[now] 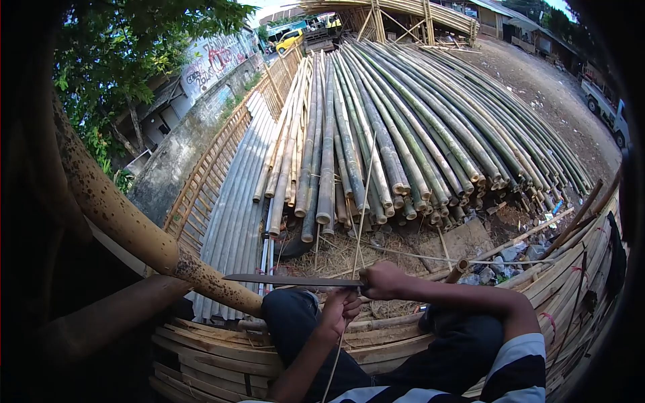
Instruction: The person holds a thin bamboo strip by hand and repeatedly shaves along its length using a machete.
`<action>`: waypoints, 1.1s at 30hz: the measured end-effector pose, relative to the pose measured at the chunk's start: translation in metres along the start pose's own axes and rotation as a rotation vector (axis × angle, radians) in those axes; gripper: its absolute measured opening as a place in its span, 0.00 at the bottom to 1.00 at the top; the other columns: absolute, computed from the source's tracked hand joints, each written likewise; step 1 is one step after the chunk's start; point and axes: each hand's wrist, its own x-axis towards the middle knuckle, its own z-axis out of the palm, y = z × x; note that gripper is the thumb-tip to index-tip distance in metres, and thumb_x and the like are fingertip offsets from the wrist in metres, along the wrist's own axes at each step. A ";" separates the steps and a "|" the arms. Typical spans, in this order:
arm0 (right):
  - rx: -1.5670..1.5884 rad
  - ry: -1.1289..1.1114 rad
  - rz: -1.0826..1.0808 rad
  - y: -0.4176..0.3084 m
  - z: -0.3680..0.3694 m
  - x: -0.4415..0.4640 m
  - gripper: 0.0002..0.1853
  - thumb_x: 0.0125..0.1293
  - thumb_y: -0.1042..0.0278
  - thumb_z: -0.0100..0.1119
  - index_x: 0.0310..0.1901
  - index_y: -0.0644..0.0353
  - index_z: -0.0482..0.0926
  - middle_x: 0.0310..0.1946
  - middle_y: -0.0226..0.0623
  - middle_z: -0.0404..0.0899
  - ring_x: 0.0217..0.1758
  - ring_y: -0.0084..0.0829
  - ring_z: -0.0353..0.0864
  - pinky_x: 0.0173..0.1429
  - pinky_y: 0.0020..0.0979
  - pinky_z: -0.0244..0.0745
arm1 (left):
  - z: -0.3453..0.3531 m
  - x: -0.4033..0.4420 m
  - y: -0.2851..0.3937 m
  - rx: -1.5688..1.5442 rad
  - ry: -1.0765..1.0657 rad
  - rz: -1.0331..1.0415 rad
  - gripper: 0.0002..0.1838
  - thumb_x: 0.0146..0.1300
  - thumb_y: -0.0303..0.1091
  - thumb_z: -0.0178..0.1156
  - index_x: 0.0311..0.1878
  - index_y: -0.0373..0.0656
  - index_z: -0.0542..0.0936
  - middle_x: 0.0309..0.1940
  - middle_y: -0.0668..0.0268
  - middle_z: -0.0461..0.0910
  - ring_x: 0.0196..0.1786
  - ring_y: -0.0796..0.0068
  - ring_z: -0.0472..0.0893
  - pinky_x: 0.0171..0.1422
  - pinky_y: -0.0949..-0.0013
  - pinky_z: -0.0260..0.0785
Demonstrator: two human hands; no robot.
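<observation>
A long dark blade (292, 280) lies level across the view, its tip to the left. My right hand (381, 279) is closed round its handle. Just below the blade, my left hand (338, 310) grips a thin bamboo strip (333, 369), which runs down towards my lap and also rises above the hands. The blade crosses the strip close above my left fingers; whether it is cutting in cannot be made out.
A large pile of bamboo poles (363, 134) lies ahead. Corrugated sheets (232, 208) and a lattice fence (201, 181) stand at the left. A thick spotted pole (127, 215) slants in beside my knee. Split bamboo (571, 289) is stacked on the right.
</observation>
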 end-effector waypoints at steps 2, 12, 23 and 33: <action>-0.063 0.055 0.018 0.010 -0.015 0.012 0.14 0.45 0.58 0.58 0.28 0.61 0.78 0.22 0.51 0.77 0.30 0.52 0.80 0.39 0.48 0.75 | 0.012 -0.013 -0.003 0.053 0.030 0.065 0.13 0.72 0.40 0.46 0.35 0.43 0.68 0.14 0.77 0.53 0.13 0.89 0.51 0.14 0.83 0.42; 0.278 0.306 0.475 0.068 -0.056 -0.009 0.16 0.47 0.65 0.57 0.19 0.75 0.73 0.14 0.54 0.73 0.20 0.47 0.77 0.31 0.44 0.71 | 0.008 -0.016 -0.004 -0.032 -0.069 -0.144 0.09 0.72 0.37 0.46 0.38 0.43 0.68 0.16 0.77 0.54 0.14 0.89 0.52 0.16 0.83 0.42; -0.027 0.101 0.231 0.068 -0.009 0.009 0.13 0.46 0.62 0.57 0.29 0.62 0.80 0.26 0.54 0.79 0.33 0.52 0.80 0.42 0.46 0.76 | 0.004 -0.026 -0.019 0.076 0.050 -0.034 0.11 0.73 0.39 0.46 0.37 0.43 0.67 0.16 0.79 0.52 0.15 0.90 0.50 0.16 0.83 0.41; 0.293 0.256 0.589 0.107 -0.036 -0.004 0.17 0.44 0.63 0.59 0.25 0.74 0.76 0.21 0.57 0.76 0.28 0.51 0.80 0.36 0.44 0.74 | 0.002 -0.042 0.004 0.064 0.026 -0.078 0.09 0.72 0.38 0.47 0.37 0.43 0.67 0.16 0.78 0.53 0.14 0.90 0.51 0.16 0.83 0.42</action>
